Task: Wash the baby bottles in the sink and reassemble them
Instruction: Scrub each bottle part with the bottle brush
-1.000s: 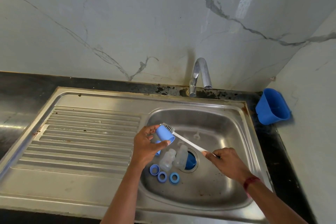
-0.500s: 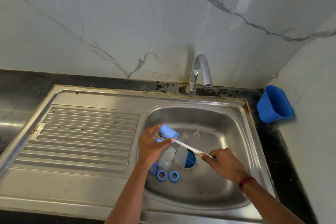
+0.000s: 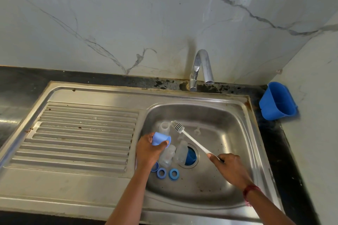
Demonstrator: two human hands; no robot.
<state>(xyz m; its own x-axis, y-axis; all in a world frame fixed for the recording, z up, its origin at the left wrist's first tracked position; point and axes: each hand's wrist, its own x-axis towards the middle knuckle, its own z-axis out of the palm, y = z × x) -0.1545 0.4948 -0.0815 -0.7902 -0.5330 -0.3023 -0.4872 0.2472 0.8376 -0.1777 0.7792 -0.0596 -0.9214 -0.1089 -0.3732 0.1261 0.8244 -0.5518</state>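
Your left grip [image 3: 149, 150] is closed around the light-blue cap [image 3: 161, 139], fingers and thumb curled round it, and holds it above the left side of the sink [image 3: 237, 133] with its open mouth turned to the right. Your right grip [image 3: 227, 167] pinches the near end of the white bottle brush [image 3: 195, 142], whose shaft slants up and to the left across the basin. Its bristle head [image 3: 177, 127] sits apart from the cap, just beside a clear bottle [image 3: 164, 127] that stands upright at the back left of the basin. Two more clear bottles [image 3: 166, 156] lie on the basin floor, side by side below the cap, and the right one touches the edge of the drain [image 3: 194, 149]. A dark blue piece [image 3: 190, 156] sits in the drain opening. Two blue rings [image 3: 161, 172] lie flat nearer to you, and a third ring [image 3: 155, 167] is half hidden behind your left wrist. A small clear part [image 3: 197, 130] rests at the back of the basin; it is too faint to identify. The tap [image 3: 201, 67] curves over the back rim, with no water visible. The ribbed drainboard [image 3: 82, 133] lies to the left, and a blue tub [image 3: 277, 102] stands tilted on the dark desk [image 3: 274, 142] in the right corner. A red thread [image 3: 249, 191] circles your right wrist.
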